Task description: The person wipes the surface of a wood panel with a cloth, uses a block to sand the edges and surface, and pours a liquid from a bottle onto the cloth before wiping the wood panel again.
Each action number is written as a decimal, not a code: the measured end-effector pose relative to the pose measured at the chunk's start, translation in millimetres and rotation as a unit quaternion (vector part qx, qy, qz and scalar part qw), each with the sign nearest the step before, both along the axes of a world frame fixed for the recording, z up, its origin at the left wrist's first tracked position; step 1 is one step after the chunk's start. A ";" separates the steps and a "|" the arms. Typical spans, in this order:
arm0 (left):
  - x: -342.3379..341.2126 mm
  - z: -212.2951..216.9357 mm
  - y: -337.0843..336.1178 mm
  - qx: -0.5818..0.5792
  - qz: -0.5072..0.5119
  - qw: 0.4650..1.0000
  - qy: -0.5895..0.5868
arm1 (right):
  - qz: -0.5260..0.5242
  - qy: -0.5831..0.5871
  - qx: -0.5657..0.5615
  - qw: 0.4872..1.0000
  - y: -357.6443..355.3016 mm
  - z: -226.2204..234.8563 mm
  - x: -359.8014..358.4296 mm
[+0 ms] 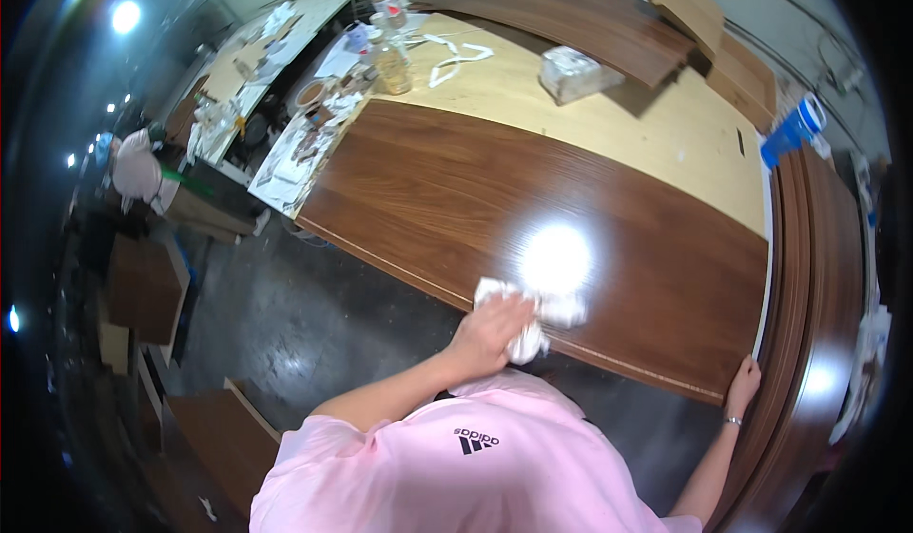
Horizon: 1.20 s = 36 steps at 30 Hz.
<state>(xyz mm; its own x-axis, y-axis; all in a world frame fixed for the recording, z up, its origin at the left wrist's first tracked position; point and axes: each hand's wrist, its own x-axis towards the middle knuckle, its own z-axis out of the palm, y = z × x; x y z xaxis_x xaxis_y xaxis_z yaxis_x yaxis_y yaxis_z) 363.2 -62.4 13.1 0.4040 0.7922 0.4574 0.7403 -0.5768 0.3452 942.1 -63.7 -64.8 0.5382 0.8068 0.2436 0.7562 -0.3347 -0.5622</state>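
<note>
A long brown wood-grain panel (428,181) lies flat on the pale work table, its near long edge toward me. My left hand (495,333) presses a bunched white cloth (528,343) against that near edge, left of a bright light reflection; the cloth is slightly blurred. Its fingers are closed over the cloth, and part of it hangs below the edge. At the panel's near right corner, my right hand (745,381) is closed on the side edge, its fingertips partly hidden.
Behind the panel, the pale tabletop (518,81) holds a white wrapped block (575,75), white strips (459,58) and another brown panel (571,19). Bottles (390,65) stand at the back left. A blue tumbler (792,134) and cardboard box (742,72) are at right. Far left, a person (143,167) is visible.
</note>
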 end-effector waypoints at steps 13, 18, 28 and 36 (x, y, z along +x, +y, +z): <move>-240.7 13.7 -44.9 -0.254 0.441 0.684 -0.522 | -0.081 0.117 -0.043 0.989 254.4 15.7 34.1; -135.1 -29.7 -32.7 -0.386 0.335 0.496 -0.702 | -0.167 0.017 -0.198 0.966 286.2 31.5 -6.9; -107.8 -15.0 -27.2 -0.354 0.304 0.503 -0.727 | -0.164 0.041 -0.184 0.968 234.6 61.2 -19.8; -117.1 -3.3 -38.4 -0.346 0.295 0.538 -0.710 | -0.106 0.151 0.003 0.983 200.6 124.6 -52.2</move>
<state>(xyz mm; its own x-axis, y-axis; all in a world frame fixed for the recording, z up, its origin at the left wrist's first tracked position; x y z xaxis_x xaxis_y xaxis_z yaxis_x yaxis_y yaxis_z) 246.1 -100.8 9.7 -0.3794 0.7697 -0.5135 -0.5681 0.2443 0.7859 889.9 136.9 59.7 0.7427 0.6677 0.0510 0.4684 -0.4636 -0.7522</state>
